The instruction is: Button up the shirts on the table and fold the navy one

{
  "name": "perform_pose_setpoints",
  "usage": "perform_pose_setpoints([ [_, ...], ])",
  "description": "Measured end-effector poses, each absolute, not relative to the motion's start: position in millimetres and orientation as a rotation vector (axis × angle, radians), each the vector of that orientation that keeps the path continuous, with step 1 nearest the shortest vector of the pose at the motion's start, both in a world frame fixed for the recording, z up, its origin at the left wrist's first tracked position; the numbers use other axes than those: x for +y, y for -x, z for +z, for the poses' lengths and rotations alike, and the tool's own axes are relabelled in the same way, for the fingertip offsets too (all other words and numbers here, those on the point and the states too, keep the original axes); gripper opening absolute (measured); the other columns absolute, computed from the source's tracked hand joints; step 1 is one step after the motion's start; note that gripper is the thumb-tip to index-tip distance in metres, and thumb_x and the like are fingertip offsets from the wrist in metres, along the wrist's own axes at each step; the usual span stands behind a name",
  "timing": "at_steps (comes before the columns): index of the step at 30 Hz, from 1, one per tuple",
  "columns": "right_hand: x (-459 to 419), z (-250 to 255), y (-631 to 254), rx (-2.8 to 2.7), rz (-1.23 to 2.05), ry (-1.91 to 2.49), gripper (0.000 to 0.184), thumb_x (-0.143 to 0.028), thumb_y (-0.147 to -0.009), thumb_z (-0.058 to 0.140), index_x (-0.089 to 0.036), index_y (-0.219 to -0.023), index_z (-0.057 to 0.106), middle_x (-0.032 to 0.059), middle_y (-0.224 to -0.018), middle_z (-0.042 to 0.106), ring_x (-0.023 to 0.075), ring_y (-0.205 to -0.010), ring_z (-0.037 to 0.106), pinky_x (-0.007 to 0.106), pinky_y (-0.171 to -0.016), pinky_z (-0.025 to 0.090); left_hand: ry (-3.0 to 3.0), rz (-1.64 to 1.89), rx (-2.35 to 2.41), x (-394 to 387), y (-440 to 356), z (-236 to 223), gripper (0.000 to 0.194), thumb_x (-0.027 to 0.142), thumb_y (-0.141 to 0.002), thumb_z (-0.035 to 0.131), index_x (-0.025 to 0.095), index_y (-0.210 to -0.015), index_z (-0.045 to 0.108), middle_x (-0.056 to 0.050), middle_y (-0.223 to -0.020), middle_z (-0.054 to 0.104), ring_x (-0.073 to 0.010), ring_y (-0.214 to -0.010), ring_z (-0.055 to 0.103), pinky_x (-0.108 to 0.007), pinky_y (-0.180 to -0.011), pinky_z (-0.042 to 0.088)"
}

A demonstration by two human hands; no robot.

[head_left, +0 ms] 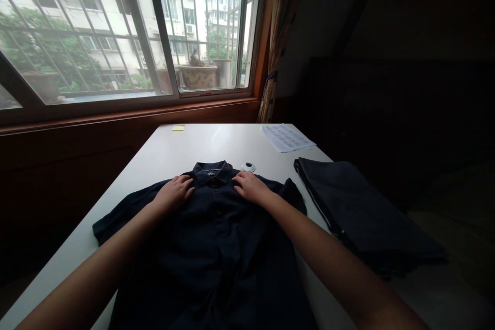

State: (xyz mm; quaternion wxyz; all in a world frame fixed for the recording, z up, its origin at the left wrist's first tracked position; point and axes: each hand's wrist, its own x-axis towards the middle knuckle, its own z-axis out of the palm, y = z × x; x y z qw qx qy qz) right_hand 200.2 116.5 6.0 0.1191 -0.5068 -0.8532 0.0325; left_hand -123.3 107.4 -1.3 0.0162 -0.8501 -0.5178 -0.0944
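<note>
Dark shirt (222, 227) front up on white counter (209, 139), lower end out of view. Left hand (175, 192) and right hand (250, 187) palms down, fingers loosely spread, touching cloth either side of collar (212, 171). Folded dark fabric (359, 201) at right. Farther: printed paper (288, 137), yellow slip (178, 128), then window (176, 94).

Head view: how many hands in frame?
2: the left hand and right hand, on the dark shirt at either side of its collar. Dark areas could hide more.
</note>
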Motion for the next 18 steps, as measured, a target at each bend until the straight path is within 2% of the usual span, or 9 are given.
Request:
perform_pose_setpoints([
  [3,113,-12,-187,-2.416,0.055,1.515,0.039,-0.035,-0.095,0.051,-0.022,-0.131,0.061,0.0107,-0.134,0.057,0.0288,-0.123,0.048,0.041,-0.104,0.042,2.570,-0.317,-1.676,110,117,-22,0.055,0.042,-0.099,0.036,0.009,-0.140,0.053,-0.020,-0.148,0.048,-0.0330,-0.138,0.041,-0.046,-0.116,0.030],
  [8,124,-24,-195,-2.346,0.029,1.544,0.046,-0.038,-0.097,0.046,-0.018,-0.139,0.055,0.0112,-0.144,0.051,0.0288,-0.132,0.041,0.043,-0.112,0.034,2.516,-0.325,-1.790,130,120,-35,0.057,0.048,-0.100,0.033,0.017,-0.146,0.046,-0.014,-0.156,0.039,-0.0317,-0.146,0.031,-0.049,-0.118,0.026],
  [12,138,-26,-199,-2.336,0.028,1.544,0.046,-0.038,-0.098,0.045,-0.019,-0.139,0.054,0.0087,-0.146,0.050,0.0266,-0.134,0.039,0.041,-0.115,0.029,2.511,-0.337,-1.818,146,116,-35,0.054,0.047,-0.101,0.032,0.021,-0.147,0.045,-0.011,-0.158,0.037,-0.0315,-0.146,0.032,-0.051,-0.117,0.026],
  [14,143,-27,-201,-2.326,0.029,1.556,0.046,-0.039,-0.097,0.046,-0.021,-0.138,0.054,0.0071,-0.147,0.049,0.0261,-0.135,0.038,0.041,-0.116,0.028,2.514,-0.349,-1.812,150,115,-33,0.052,0.044,-0.101,0.034,0.021,-0.146,0.047,-0.011,-0.157,0.039,-0.0298,-0.144,0.034,-0.049,-0.117,0.026],
  [18,151,-27,-215,-2.263,0.032,1.638,0.044,-0.042,-0.096,0.049,-0.025,-0.136,0.055,0.0072,-0.145,0.050,0.0281,-0.131,0.040,0.044,-0.111,0.032,2.449,-0.400,-1.855,149,126,-25,0.050,0.040,-0.100,0.035,0.019,-0.142,0.050,-0.013,-0.148,0.049,-0.0283,-0.135,0.044,-0.043,-0.113,0.034],
])
